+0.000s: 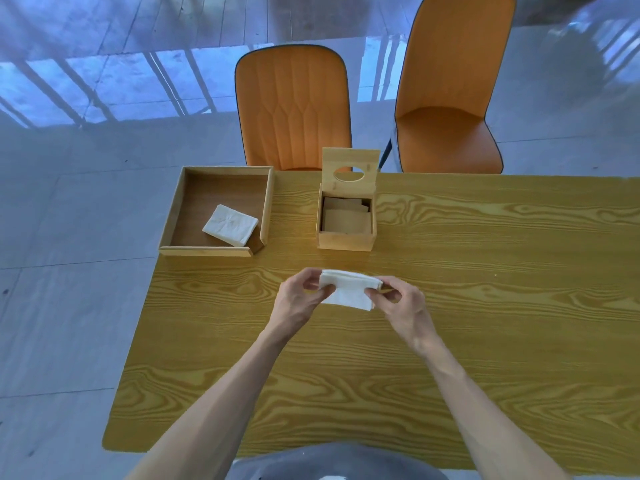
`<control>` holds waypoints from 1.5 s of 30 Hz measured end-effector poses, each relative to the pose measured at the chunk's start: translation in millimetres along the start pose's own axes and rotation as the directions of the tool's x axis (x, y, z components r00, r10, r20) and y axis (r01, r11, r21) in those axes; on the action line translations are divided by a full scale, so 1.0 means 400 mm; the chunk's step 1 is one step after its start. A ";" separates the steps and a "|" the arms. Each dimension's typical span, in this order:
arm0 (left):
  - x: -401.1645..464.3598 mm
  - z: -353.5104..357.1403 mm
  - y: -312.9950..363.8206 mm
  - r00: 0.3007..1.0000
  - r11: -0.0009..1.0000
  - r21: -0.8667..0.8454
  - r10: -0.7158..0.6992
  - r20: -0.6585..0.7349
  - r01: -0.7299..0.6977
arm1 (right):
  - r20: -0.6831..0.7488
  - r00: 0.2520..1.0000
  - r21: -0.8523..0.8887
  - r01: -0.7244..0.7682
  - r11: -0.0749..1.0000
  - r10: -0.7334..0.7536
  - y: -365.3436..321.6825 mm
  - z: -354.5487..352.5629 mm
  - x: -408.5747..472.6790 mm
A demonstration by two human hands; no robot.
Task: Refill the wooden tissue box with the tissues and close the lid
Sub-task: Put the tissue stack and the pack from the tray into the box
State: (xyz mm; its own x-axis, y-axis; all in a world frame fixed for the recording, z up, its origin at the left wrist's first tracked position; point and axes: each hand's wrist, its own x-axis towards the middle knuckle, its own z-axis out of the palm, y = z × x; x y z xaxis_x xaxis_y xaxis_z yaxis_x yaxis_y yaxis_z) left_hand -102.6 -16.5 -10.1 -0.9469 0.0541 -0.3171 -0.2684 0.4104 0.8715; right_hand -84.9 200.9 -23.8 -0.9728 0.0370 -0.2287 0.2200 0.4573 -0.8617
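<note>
Head view: tissues [348, 289] pinched between left hand [300, 296] and right hand [401, 303].

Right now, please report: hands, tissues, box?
Left hand and right hand both grip one tissue stack above the table. Box lid up, no tissues inside. Second stack waits in tray. Path clear.
</note>
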 end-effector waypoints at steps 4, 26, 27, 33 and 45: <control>0.102 -0.039 0.077 0.998 0.998 -0.049 0.027 -0.059 -0.030 | -0.070 0.996 0.003 0.064 0.998 -0.064 -0.077 -0.021 0.125; 0.346 -0.009 0.134 0.955 0.949 0.268 -0.088 -0.284 0.167 | -0.320 0.947 -0.364 -0.132 0.922 0.009 -0.167 0.016 0.354; 0.345 -0.006 0.133 0.955 0.946 0.286 -0.068 -0.289 0.154 | -0.312 0.950 -0.376 -0.147 0.915 0.024 -0.165 0.016 0.356; 0.352 0.007 0.129 0.945 0.958 0.239 -0.078 -0.318 0.160 | -0.296 0.955 -0.409 -0.159 0.899 0.035 -0.161 0.024 0.376; 0.360 -0.006 0.130 0.961 0.898 0.371 -0.164 -0.220 0.238 | -0.302 0.952 -0.450 -0.188 0.873 0.050 -0.166 0.030 0.350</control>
State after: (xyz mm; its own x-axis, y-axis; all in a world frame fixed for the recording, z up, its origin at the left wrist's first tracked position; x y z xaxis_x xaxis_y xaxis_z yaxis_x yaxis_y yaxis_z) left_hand -253.2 10.5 -9.4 -0.9054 -0.2160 -0.3656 -0.4009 0.7188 0.5680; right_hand -234.8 164.9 -4.1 -0.9372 0.3260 -0.1238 0.3422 0.7919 -0.5057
